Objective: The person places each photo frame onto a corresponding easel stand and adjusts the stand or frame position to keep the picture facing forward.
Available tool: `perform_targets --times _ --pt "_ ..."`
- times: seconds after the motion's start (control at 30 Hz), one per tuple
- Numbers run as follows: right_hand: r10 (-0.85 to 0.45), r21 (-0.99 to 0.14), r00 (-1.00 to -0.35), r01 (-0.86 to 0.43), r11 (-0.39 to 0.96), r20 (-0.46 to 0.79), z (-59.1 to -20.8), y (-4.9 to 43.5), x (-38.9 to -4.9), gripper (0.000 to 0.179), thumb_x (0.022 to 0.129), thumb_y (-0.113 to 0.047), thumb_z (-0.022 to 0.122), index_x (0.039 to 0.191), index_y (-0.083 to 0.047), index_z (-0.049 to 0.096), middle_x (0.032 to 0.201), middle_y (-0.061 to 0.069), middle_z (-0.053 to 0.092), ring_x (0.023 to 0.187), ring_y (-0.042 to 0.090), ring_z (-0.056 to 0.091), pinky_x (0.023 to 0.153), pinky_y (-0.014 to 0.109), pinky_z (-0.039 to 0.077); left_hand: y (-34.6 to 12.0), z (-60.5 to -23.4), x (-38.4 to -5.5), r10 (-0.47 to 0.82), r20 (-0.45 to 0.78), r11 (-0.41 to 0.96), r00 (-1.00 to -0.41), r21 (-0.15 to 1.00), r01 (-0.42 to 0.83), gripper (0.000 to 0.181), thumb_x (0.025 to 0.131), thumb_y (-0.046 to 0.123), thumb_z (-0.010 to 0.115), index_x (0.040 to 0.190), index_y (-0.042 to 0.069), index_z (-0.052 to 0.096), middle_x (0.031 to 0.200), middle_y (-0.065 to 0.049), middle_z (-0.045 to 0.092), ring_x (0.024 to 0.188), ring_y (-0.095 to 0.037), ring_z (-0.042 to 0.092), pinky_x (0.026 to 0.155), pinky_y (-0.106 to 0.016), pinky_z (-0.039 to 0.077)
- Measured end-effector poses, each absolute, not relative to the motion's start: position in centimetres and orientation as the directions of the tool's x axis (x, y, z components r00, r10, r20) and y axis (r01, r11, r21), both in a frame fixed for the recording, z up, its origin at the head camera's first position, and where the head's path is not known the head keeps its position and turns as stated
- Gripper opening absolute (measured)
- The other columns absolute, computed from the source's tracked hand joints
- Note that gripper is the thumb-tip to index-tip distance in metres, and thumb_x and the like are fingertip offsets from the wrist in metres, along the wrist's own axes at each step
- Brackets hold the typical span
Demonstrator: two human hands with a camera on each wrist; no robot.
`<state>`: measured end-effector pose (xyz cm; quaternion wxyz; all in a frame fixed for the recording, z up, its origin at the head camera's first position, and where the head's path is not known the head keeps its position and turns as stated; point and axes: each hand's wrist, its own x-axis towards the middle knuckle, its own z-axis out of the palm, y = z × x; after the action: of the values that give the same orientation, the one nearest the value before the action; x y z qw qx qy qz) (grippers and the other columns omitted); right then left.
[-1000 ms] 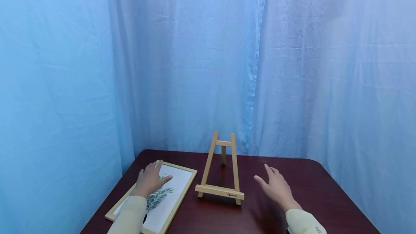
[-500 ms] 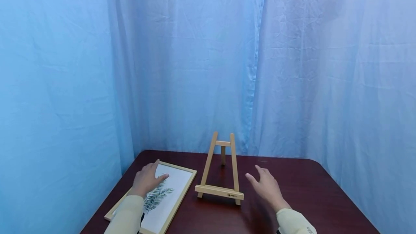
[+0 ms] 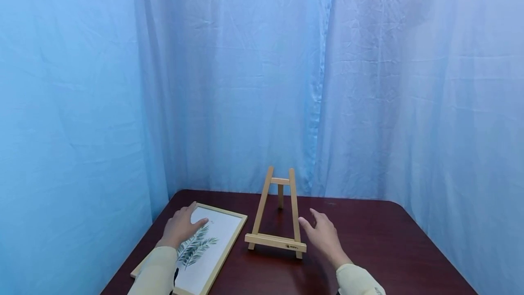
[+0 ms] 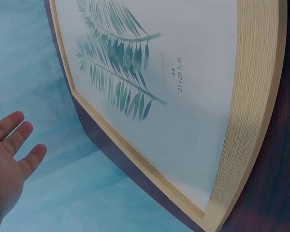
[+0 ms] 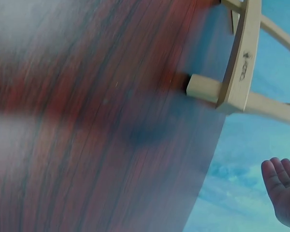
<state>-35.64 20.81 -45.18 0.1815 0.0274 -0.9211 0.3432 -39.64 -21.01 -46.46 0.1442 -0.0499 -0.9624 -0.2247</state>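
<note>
A light wooden picture frame (image 3: 224,258) with a green palm-leaf print lies flat on the left of the table. Over its left part hovers my left hand (image 3: 178,226), fingers extended and thumb out, holding nothing. The left wrist view shows the fingers (image 4: 19,135) apart from the frame, whose sheet reads "A4 21x29.7cm". A small wooden easel (image 3: 276,240) stands upright in the middle. Just to its right is my right hand (image 3: 323,238), relaxed and holding nothing. In the right wrist view a gap shows between that hand (image 5: 284,191) and the easel's ledge (image 5: 241,63).
Both things sit on a dark red-brown table (image 3: 380,249) with rounded far corners. Light blue curtains (image 3: 245,81) hang close around its back and sides. The easel's rear leg (image 3: 280,197) reaches backward on the table.
My right hand has moved left, closer to the easel. My left hand has shifted slightly left over the picture frame. Frame and easel stay in place.
</note>
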Motion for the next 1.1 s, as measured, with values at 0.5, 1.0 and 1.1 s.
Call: perform_targets --times 0.5,1.0,1.1 --pt "0.117 -0.722 -0.937 -0.171 0.67 0.33 -45.3 17.7 -34.9 0.069 0.096 -0.05 0.059 0.14 0.002 0.053 0.114 0.017 0.062 0.101 0.028 0.063 0.081 0.048 0.053 -22.4 -46.4 -39.3 0.004 0.247 0.849 -0.969 0.511 0.134 0.084 0.093 0.047 0.065 0.149 -0.007 0.034 0.145 -0.036 0.039 0.132 -0.054 0.038 0.104 -0.066 0.034" --pt "0.146 -0.813 -0.94 -0.18 0.554 0.307 -46.0 14.1 -34.3 0.061 0.097 -0.043 0.062 0.136 0.004 0.056 0.121 0.022 0.063 0.109 0.035 0.063 0.085 0.048 0.054 -24.5 -46.7 -38.9 -0.059 0.15 0.814 -0.987 0.579 0.039 0.086 0.092 0.051 0.064 0.147 -0.009 0.036 0.144 -0.036 0.04 0.132 -0.054 0.036 0.103 -0.067 0.033" --pt "0.157 -0.826 -0.942 -0.169 0.537 0.295 -46.1 13.4 -34.2 0.059 0.096 -0.041 0.064 0.135 0.004 0.057 0.119 0.021 0.064 0.106 0.034 0.064 0.083 0.046 0.055 -25.0 -46.9 -39.0 -0.058 0.151 0.811 -0.987 0.583 0.042 0.083 0.092 0.047 0.065 0.146 -0.01 0.037 0.142 -0.036 0.043 0.13 -0.054 0.039 0.103 -0.066 0.035"
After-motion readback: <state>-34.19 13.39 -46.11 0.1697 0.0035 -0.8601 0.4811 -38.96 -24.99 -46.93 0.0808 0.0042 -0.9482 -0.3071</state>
